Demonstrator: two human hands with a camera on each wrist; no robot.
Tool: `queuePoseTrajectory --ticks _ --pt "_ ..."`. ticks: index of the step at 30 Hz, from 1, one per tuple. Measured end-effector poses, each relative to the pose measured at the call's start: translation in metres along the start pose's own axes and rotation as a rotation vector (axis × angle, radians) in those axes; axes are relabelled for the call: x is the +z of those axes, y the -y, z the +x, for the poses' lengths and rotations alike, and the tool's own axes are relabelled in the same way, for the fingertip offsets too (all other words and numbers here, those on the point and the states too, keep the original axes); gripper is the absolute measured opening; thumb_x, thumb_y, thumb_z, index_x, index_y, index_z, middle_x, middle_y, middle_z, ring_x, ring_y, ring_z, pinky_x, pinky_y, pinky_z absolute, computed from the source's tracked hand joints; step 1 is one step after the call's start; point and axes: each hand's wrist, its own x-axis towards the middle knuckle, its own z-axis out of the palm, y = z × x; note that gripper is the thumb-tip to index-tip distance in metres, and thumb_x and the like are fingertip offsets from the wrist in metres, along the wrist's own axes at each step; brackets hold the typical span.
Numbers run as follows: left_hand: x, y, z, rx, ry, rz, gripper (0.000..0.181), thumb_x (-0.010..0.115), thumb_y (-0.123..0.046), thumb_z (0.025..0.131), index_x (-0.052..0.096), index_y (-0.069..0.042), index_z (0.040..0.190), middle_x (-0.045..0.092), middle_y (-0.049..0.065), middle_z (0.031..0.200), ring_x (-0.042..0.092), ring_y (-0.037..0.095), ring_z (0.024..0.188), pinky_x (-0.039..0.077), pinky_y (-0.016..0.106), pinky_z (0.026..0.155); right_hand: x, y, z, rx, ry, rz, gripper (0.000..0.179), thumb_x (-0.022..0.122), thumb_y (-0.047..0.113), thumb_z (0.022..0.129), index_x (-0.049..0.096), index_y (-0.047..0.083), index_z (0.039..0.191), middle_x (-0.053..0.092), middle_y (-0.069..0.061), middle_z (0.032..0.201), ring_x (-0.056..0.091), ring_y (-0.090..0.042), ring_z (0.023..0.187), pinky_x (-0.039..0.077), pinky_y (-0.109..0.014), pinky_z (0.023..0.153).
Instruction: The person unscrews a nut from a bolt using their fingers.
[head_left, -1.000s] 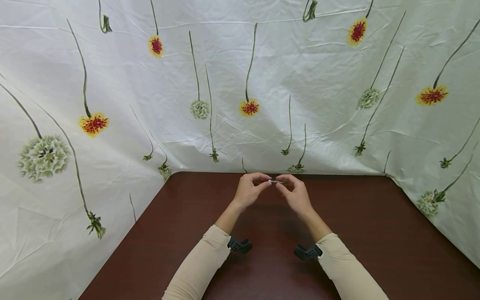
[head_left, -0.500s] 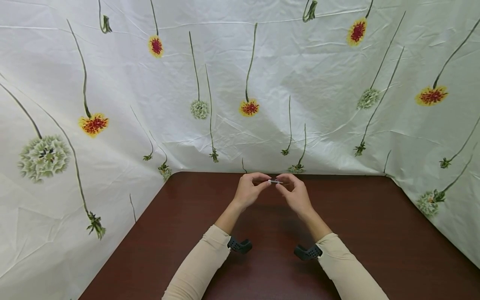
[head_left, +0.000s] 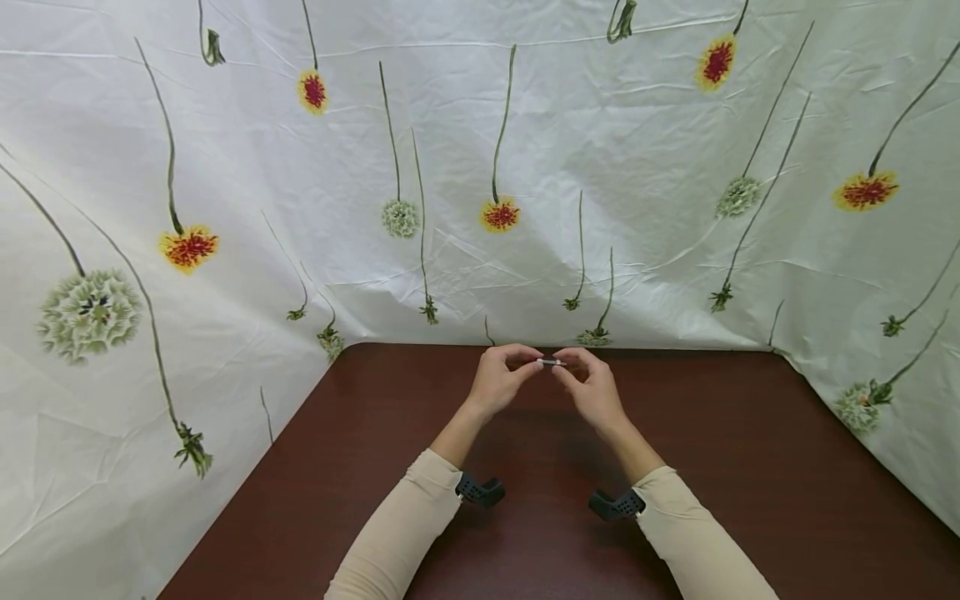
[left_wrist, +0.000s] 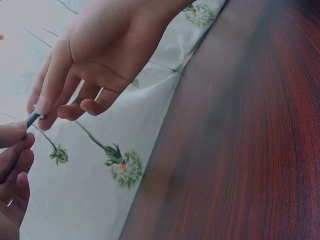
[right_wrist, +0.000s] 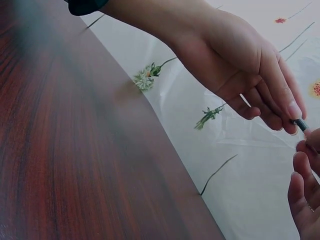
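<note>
My work centres on a small dark grey rod, ribbed like a screw thread (right_wrist: 301, 125), which sits in the gap between two sets of fingertips, held up off the table. Its long axis runs roughly level from left to right, straight across from one bare left hand (head_left: 497, 382) to one bare right hand (head_left: 597, 390); neither is nearer, since both touch it, one at each end. Each hand pinches its end between thumb and finger, the tips almost together, the remaining fingers loosely bent. I judge that keeping the two grips in line along that axis matters most. A tiny pale bit shows by the right fingertips, too small for me to identify. In the head view the fingertips overlap the far edge of the dark reddish-brown wood-grained table (head_left: 375, 433), and just behind hangs a white flower-printed cloth (head_left: 660, 167), so I read little room forward. The tabletop spreads wide to both sides and back toward the beige sleeves (head_left: 401, 529) and black wrist straps (head_left: 480, 492), leaving more room there.
</note>
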Motion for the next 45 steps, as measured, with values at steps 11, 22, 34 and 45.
queuePoseTrajectory --ticks 11,22,34,45 --pt "0.001 0.001 0.000 0.002 -0.010 0.009 0.012 0.073 0.003 0.094 0.076 0.006 0.105 0.075 0.018 0.100 0.071 0.032 0.087 0.055 0.038 0.076 -0.001 -0.008 0.001 0.055 -0.010 -0.014 0.029 0.067 0.020 0.104 0.070 0.000 0.124 0.073 -0.016 0.107 0.070 -0.034 0.091 0.057 -0.035 0.073" --pt "-0.001 0.001 0.001 0.001 -0.003 0.014 0.015 0.073 0.002 0.094 0.075 0.009 0.108 0.075 0.018 0.101 0.070 0.032 0.090 0.055 0.039 0.078 -0.001 0.034 -0.010 -0.023 0.020 0.027 0.034 0.066 -0.007 0.097 0.056 -0.010 0.130 0.063 -0.031 0.121 0.068 -0.042 0.096 0.057 -0.032 0.072" --pt "0.001 0.000 0.001 0.015 -0.002 0.002 0.012 0.073 0.005 0.094 0.076 0.008 0.105 0.075 0.020 0.099 0.071 0.034 0.088 0.055 0.050 0.079 0.002 -0.002 -0.001 -0.015 -0.015 -0.025 0.021 0.066 -0.003 0.099 0.066 -0.007 0.120 0.068 -0.024 0.109 0.069 -0.041 0.092 0.057 -0.037 0.072" --pt "0.000 0.002 0.002 0.015 -0.005 0.020 0.013 0.073 0.003 0.094 0.076 0.007 0.106 0.076 0.018 0.100 0.071 0.032 0.089 0.055 0.037 0.077 0.002 -0.012 0.001 0.038 -0.003 -0.017 0.024 0.064 0.015 0.105 0.068 -0.001 0.122 0.072 -0.024 0.105 0.071 -0.032 0.088 0.059 -0.050 0.077"
